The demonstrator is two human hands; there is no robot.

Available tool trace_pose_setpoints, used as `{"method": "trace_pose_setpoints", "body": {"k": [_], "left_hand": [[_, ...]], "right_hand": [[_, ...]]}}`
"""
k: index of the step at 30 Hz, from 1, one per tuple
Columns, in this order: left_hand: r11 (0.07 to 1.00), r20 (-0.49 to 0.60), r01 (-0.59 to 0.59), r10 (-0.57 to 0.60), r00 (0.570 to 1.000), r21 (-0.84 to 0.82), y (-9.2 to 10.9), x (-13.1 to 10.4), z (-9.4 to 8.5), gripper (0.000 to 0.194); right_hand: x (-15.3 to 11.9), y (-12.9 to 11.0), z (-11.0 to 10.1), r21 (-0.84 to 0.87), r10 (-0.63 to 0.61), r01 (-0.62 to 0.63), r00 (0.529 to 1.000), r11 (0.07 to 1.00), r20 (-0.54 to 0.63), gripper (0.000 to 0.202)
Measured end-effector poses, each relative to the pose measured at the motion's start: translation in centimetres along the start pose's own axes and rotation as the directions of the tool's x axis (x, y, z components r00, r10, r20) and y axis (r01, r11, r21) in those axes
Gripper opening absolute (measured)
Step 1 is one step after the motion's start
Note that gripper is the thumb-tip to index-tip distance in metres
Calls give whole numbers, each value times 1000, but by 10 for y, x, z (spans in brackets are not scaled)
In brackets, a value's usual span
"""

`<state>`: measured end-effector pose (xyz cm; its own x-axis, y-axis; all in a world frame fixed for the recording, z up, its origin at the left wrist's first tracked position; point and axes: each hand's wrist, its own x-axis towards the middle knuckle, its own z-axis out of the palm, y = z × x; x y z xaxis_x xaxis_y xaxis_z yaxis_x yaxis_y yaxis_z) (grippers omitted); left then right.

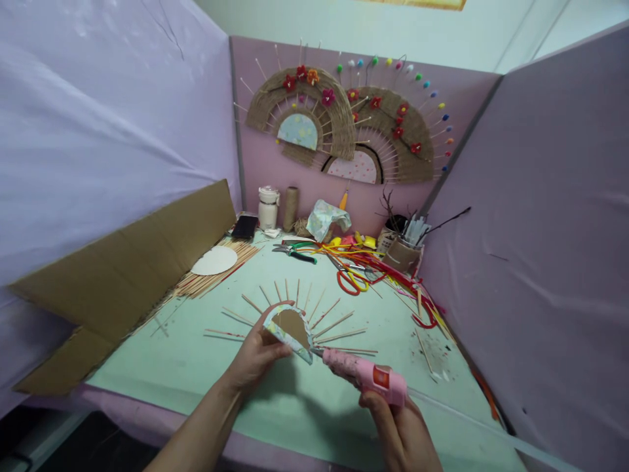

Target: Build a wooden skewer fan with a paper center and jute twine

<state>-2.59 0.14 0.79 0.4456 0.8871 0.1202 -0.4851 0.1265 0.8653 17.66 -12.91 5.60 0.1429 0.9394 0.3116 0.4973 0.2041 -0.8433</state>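
A half-round cardboard piece point(291, 326) with pale floral cloth folded over its edge is tilted up in my left hand point(260, 351), the thumb on its straight lower edge. My right hand point(400, 426) is wrapped round a pink glue gun point(366, 375). The gun's nozzle points left, at the right corner of the cloth-edged piece; whether it touches is hard to tell. Around and behind the piece, thin wooden sticks point(334, 324) fan out on the green tabletop point(171, 377).
A white oval point(215, 260) lies on a pile of sticks at the left, beside brown cardboard point(132, 262). Green-handled pliers point(301, 254), orange-handled scissors point(348, 282) and coloured pipe cleaners point(381, 265) lie at the back. A bottle point(268, 208) and twine roll point(291, 208) stand behind.
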Motion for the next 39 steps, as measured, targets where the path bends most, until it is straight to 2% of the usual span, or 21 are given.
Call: {"method": "trace_pose_setpoints", "body": {"k": [4,8,16,25,32,33,35,37,39], "left_hand": [[996,74,88,-88,993,-2,-1,-1,-1,78],[990,151,138,-143,978,42,-2,-2,-1,79],[984,174,171,-178,969,53,1,-2,2,81],[988,174,150,-155,972,46,-1,-2,-1,82],[990,110,129,-136,985,63,-3,-1,1,79],[989,90,131,-138,986,73,-2,-1,1,79],[986,33,127,-132,991,112,3,0,-1,77],[976,-45,102,-95,995,193,17,3,-1,73],[934,-104,63,-28,994,352,40,7,1,72]], "right_hand": [[-4,0,3,12,41,-40,992,999,-117,46],[-5,-1,8,39,24,-20,994,999,-110,49],[-3,-7,8,-47,13,-20,990,999,-142,49],[-5,4,8,-73,39,-47,993,996,-112,47],[2,8,-5,-59,-10,14,997,998,74,40],[2,8,-8,-58,4,0,998,998,59,40],[1,11,-15,-46,59,-62,996,997,-59,43],[-1,19,-21,-34,126,-138,964,990,-236,48],[-2,31,-28,-40,174,-201,918,979,-356,50]]}}
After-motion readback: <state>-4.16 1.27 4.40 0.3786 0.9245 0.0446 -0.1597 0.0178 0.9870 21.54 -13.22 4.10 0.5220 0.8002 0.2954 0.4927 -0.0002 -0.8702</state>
